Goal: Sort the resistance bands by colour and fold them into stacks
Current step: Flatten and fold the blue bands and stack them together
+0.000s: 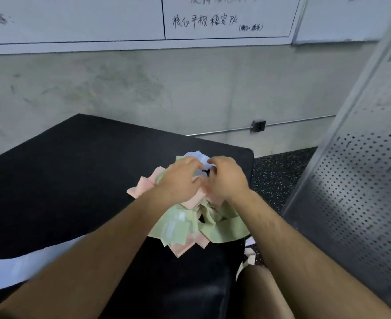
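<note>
the step in hand looks like freeing the pale blue band [198,156] from the tangled pile [185,226] of pink and green bands on the black table [74,157]. to do it well, lift it slowly and straight up, letting the other colours fall away rather than dragging them along, then lay it with the flat pale band [17,268] at the table's near left edge. the left hand [181,178] and right hand [227,180] meet on top of the pile's far end, the fingers of both curled and apparently pinching the pale blue band, which shows just beyond the fingertips. a small black thing [206,172] sits between the hands; what it is i cannot tell.
</note>
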